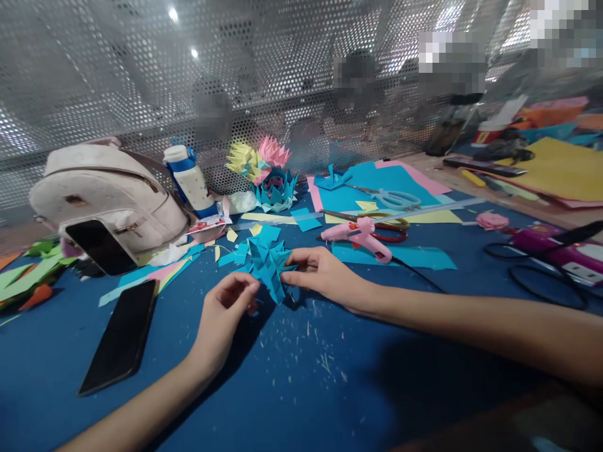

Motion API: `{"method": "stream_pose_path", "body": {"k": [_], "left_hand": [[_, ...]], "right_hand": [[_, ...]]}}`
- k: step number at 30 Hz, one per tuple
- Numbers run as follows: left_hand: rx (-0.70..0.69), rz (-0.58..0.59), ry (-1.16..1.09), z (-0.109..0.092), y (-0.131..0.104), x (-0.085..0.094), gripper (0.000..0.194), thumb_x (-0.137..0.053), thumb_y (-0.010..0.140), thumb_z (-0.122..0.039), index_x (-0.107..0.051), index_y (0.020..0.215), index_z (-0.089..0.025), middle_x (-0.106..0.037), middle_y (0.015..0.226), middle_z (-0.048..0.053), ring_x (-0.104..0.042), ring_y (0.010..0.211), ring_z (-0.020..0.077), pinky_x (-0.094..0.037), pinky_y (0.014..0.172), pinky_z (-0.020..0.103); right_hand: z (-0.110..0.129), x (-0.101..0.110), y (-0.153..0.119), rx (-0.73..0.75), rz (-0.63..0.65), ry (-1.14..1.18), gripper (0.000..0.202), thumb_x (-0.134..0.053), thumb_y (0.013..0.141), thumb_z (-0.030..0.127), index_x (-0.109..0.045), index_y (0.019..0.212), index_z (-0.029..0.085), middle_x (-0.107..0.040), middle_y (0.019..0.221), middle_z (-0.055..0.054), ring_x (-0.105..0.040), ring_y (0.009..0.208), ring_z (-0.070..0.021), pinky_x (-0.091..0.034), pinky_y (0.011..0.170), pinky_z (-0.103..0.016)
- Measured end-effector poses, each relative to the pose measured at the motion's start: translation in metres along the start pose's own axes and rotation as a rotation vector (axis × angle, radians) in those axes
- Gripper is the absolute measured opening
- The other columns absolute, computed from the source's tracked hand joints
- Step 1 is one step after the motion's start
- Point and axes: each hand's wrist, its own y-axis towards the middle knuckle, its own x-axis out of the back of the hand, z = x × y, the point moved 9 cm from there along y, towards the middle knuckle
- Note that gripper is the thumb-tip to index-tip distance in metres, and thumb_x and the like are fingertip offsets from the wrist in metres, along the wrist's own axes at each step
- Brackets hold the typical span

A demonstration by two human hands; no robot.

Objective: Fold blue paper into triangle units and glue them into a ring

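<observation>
A folded blue paper flower [269, 263] with pointed petals is held just above the blue table. My right hand [323, 273] grips its right side between thumb and fingers. On its left, my left hand [226, 311] has its fingers curled and thumb brought to the fingertips, close beside the petals; whether a petal or a small scrap is pinched there cannot be made out. A pink glue gun [360, 237] lies right behind my right hand. Blue paper pieces [240, 252] and small yellow scraps [230, 235] lie behind the flower.
Finished yellow, pink and blue paper flowers [274, 190] stand at the back. Two pairs of scissors, one light blue [398, 199], lie on paper sheets [424, 177]. Left are a phone [120, 339], a backpack [103, 188] and a bottle [191, 182]. The glue gun's cord [421, 275] runs rightward.
</observation>
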Motion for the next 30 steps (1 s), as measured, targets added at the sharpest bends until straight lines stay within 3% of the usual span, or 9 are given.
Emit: {"method": "stream_pose_path", "body": {"k": [4,8,11,15,19,22,25,27,30], "left_hand": [[0.079,0.084,-0.122,0.007,0.002,-0.006,0.036,-0.077,0.080,-0.047,-0.060,0.095,-0.020,-0.050,0.065,-0.006,-0.049,0.055,0.0074,-0.044,0.055,0.019],[0.235,0.277,-0.196,0.020,-0.007,-0.027,0.049,-0.078,0.076,-0.058,-0.063,0.097,-0.017,-0.056,0.061,-0.002,-0.057,0.051,0.0131,-0.047,0.049,0.024],[0.289,0.316,-0.234,0.025,-0.010,-0.030,0.044,-0.079,0.076,-0.055,-0.066,0.093,-0.016,-0.058,0.058,0.000,-0.057,0.049,0.0118,-0.048,0.050,0.023],[0.258,0.256,-0.262,0.021,-0.004,-0.021,0.033,-0.083,0.076,-0.045,-0.069,0.089,-0.017,-0.064,0.068,0.000,-0.059,0.057,0.0093,-0.052,0.060,0.022],[0.213,0.203,-0.239,0.012,0.003,-0.013,0.036,-0.086,0.070,-0.045,-0.070,0.085,-0.017,-0.065,0.069,0.000,-0.058,0.055,0.0083,-0.053,0.060,0.021],[0.191,0.164,-0.183,0.012,0.006,-0.007,0.040,-0.087,0.067,-0.047,-0.069,0.080,-0.015,-0.064,0.064,0.000,-0.058,0.054,0.0095,-0.053,0.058,0.022],[0.154,0.095,-0.109,0.015,0.010,0.005,0.039,-0.086,0.069,-0.047,-0.065,0.073,-0.014,-0.062,0.060,0.000,-0.061,0.056,0.0112,-0.055,0.060,0.023],[0.108,0.044,-0.053,0.014,0.014,0.015,0.033,-0.083,0.073,-0.044,-0.066,0.078,-0.015,-0.066,0.068,-0.001,-0.064,0.059,0.0114,-0.056,0.064,0.023],[0.016,-0.016,0.032,0.007,0.020,0.028,0.027,-0.080,0.077,-0.037,-0.068,0.092,-0.017,-0.070,0.087,0.000,-0.067,0.063,0.0109,-0.057,0.067,0.024]], "right_hand": [[0.008,-0.004,-0.002,0.065,0.073,0.088,0.031,-0.083,0.071,0.042,-0.069,0.081,0.017,-0.067,0.080,-0.001,-0.059,0.072,-0.0114,-0.050,0.068,-0.025],[0.010,-0.007,-0.004,0.097,0.118,0.193,0.034,-0.084,0.069,0.043,-0.066,0.080,0.016,-0.064,0.076,0.002,-0.055,0.064,-0.0086,-0.047,0.061,-0.023],[0.007,-0.008,-0.005,0.081,0.119,0.195,0.031,-0.084,0.070,0.040,-0.065,0.077,0.016,-0.064,0.071,0.002,-0.055,0.060,-0.0080,-0.045,0.057,-0.022],[0.000,0.000,-0.003,0.027,0.044,0.147,0.023,-0.079,0.076,0.034,-0.068,0.085,0.016,-0.064,0.068,0.002,-0.054,0.058,-0.0077,-0.040,0.051,-0.020],[-0.009,0.011,0.000,-0.013,-0.050,0.087,0.022,-0.074,0.080,0.030,-0.068,0.096,0.017,-0.064,0.072,0.002,-0.054,0.057,-0.0069,-0.042,0.052,-0.020],[-0.021,0.013,0.005,-0.039,-0.014,-0.013,0.023,-0.068,0.085,0.029,-0.066,0.104,0.016,-0.066,0.079,0.000,-0.058,0.064,-0.0084,-0.044,0.055,-0.020],[-0.027,0.009,0.008,0.011,0.066,-0.166,0.019,-0.062,0.089,0.024,-0.066,0.106,0.017,-0.069,0.093,-0.003,-0.064,0.083,-0.0127,-0.050,0.071,-0.025],[-0.027,0.006,0.008,0.058,0.101,-0.256,0.020,-0.057,0.090,0.019,-0.065,0.109,0.017,-0.070,0.099,-0.005,-0.065,0.093,-0.0154,-0.051,0.079,-0.029],[-0.022,0.003,0.005,0.112,0.112,-0.391,0.024,-0.052,0.090,0.013,-0.063,0.111,0.019,-0.070,0.105,-0.005,-0.064,0.095,-0.0165,-0.050,0.078,-0.030]]}}
